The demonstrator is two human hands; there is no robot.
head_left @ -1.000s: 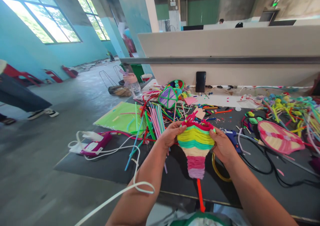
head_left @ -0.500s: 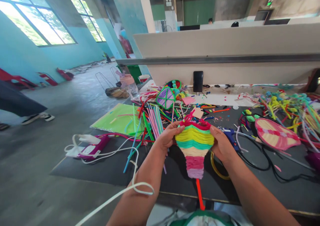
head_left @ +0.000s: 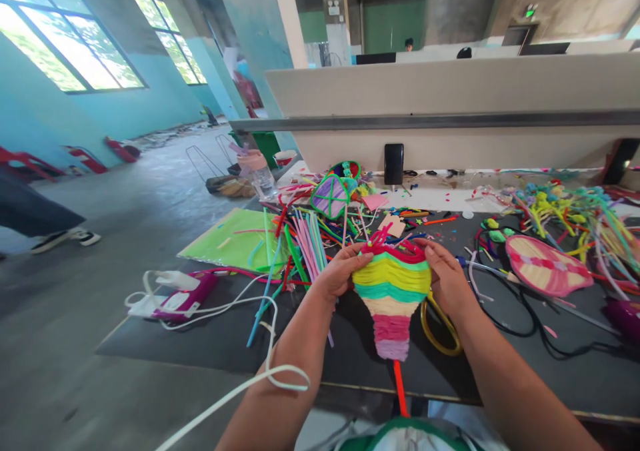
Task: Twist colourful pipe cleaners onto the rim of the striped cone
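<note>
Both hands hold up a striped pipe-cleaner craft piece (head_left: 393, 291), wide at the top and narrow below. Its bands run dark pink, green, yellow, teal, cream, pink and lilac, and a red stem (head_left: 401, 388) hangs from the bottom. My left hand (head_left: 344, 271) pinches the upper left edge, thumb in front and fingers partly hidden behind. At the upper right corner, my right hand (head_left: 447, 274) grips the edge with its fingers bent over the dark pink top. Yellow-handled scissors (head_left: 440, 334) lie under my right wrist.
Pipe cleaners (head_left: 309, 241) are heaped behind my left hand, beside a green sheet (head_left: 227, 238). A purple power strip (head_left: 187, 296) trails a white cable across my left forearm. A phone (head_left: 394, 164) leans upright at the back. A pink oval craft piece (head_left: 547, 264) lies right, near black cords.
My right hand's fingers have shifted up onto the craft piece's top corner. The left hand keeps its grip. A person's leg at far left appears slightly further left.
</note>
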